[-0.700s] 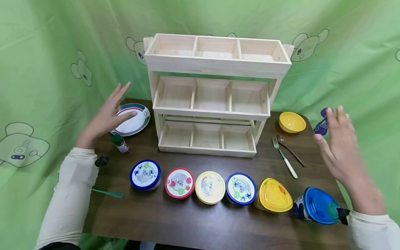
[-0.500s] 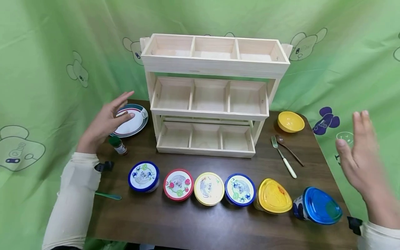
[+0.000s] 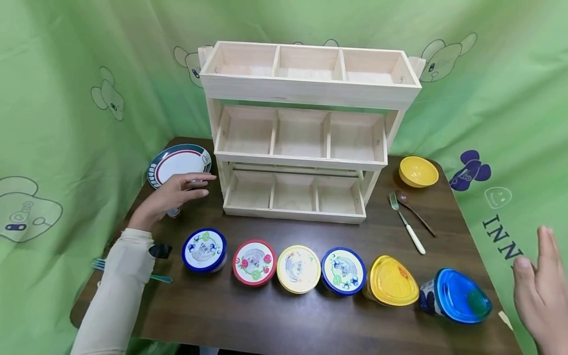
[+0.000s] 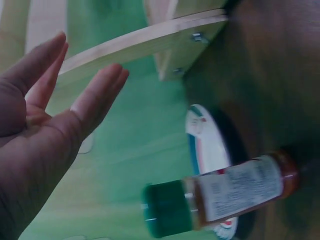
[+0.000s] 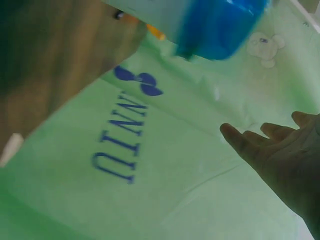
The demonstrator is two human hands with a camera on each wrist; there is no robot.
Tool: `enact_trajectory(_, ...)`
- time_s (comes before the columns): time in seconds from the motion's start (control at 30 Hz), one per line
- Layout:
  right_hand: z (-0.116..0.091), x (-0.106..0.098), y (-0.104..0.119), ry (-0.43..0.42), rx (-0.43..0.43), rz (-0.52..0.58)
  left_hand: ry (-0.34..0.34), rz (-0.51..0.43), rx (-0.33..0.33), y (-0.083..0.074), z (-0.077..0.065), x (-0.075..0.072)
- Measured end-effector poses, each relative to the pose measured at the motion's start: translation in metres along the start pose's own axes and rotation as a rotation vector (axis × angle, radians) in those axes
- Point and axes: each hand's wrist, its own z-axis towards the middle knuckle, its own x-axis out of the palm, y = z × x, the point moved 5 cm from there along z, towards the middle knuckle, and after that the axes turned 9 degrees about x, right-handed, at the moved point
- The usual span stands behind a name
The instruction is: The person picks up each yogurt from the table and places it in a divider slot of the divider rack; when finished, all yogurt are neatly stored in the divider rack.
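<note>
In the head view the left hand point(image 3: 174, 195), relaxed, holding nothing, mostly hides the green-capped bottle point(image 4: 222, 194) on the left of the brown desk point(image 3: 248, 318); the right hand point(image 3: 543, 298), straight-fingered and empty, is cut off near right, past the blue-lidded tub point(image 3: 457, 296). Green curtain point(image 3: 510, 113) hangs behind the far wooden rack point(image 3: 310, 89).

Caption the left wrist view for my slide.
An empty left hand near a green-capped cylindrical jar, a round white plate and a pale wooden rack.
</note>
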Motion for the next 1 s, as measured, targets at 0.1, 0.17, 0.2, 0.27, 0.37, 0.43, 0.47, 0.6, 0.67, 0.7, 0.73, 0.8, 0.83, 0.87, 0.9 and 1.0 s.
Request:
enact_trajectory(0.1,-0.007,0.000,-0.013,0.014,0.054,0.017,0.030,-0.057,-0.020,0.008,0.003,0.007)
enact_trajectory(0.17,-0.012,0.000,-0.021,0.064,0.084,0.042,0.042,-0.107,-0.037,0.014,0.004,0.011)
enact_trajectory(0.2,-0.015,0.001,-0.025,0.087,0.094,0.054,0.051,-0.133,-0.040,0.016,0.004,0.013)
enact_trajectory(0.27,-0.023,0.000,-0.034,0.131,0.114,0.082,0.071,-0.163,-0.044,0.019,0.005,0.017)
enact_trajectory(0.37,-0.036,0.001,-0.045,0.150,0.139,0.096,0.098,-0.149,-0.042,0.024,0.008,0.023)
enact_trajectory(0.43,-0.044,0.004,-0.046,0.127,0.119,0.081,0.111,-0.110,-0.045,0.025,0.010,0.026)
enact_trajectory(0.47,-0.047,0.006,-0.045,0.119,0.109,0.082,0.115,-0.090,-0.047,0.026,0.010,0.026)
enact_trajectory(0.6,-0.055,0.014,-0.041,0.082,0.048,0.119,0.123,-0.046,-0.052,0.030,0.010,0.028)
enact_trajectory(0.67,-0.057,0.016,-0.042,0.072,0.065,0.158,0.124,-0.043,-0.048,0.032,0.010,0.029)
enact_trajectory(0.7,-0.058,0.017,-0.043,0.064,0.079,0.168,0.123,-0.046,-0.051,0.033,0.010,0.030)
enact_trajectory(0.73,-0.059,0.018,-0.044,0.053,0.099,0.180,0.123,-0.047,-0.052,0.035,0.010,0.031)
enact_trajectory(0.8,-0.064,0.020,-0.046,0.021,0.150,0.200,0.125,-0.037,-0.055,0.038,0.010,0.032)
enact_trajectory(0.83,-0.066,0.020,-0.048,0.004,0.174,0.207,0.124,-0.030,-0.062,0.039,0.010,0.033)
enact_trajectory(0.87,-0.069,0.021,-0.049,-0.013,0.200,0.209,0.124,-0.021,-0.065,0.041,0.010,0.034)
enact_trajectory(0.9,-0.072,0.022,-0.051,-0.028,0.222,0.213,0.123,-0.021,-0.069,0.043,0.010,0.035)
enact_trajectory(1.0,-0.079,0.025,-0.055,-0.034,0.260,0.304,0.126,-0.010,-0.057,0.046,0.011,0.038)
